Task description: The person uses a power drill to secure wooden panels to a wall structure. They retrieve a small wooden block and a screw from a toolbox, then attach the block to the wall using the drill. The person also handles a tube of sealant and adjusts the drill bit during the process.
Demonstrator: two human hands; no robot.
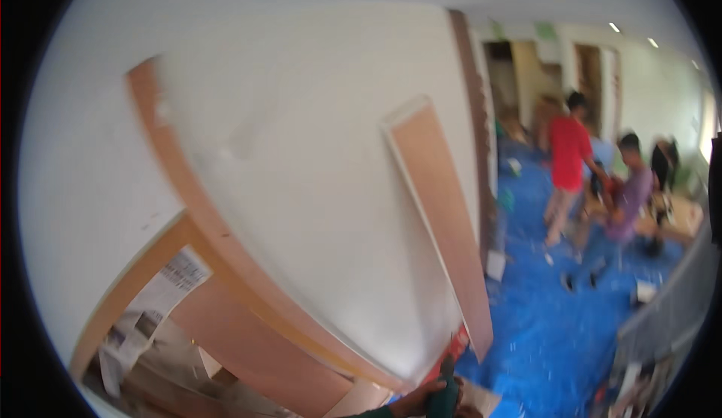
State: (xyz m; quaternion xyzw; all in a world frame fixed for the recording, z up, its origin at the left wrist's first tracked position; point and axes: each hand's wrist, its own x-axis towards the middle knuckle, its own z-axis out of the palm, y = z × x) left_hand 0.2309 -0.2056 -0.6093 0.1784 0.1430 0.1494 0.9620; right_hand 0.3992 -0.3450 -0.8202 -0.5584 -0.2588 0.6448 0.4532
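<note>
At the bottom edge, a dark green hand-held power tool points upward, its narrow dark nose on top; blur hides its exact kind. My left hand, coming from a green sleeve, is closed against the tool's left side. On its other side is my right hand, mostly cut off by the picture's edge and blurred, so its grip is unclear. Just beyond the tool, a long reddish-brown board with a pale edge leans on the white wall. Something red lies by its foot.
A long wooden strip leans along the wall to the left. Below it a wooden frame surrounds printed paper and panels. Blue sheeting covers the floor at right. Two people, one in a red shirt, one in purple, are farther back.
</note>
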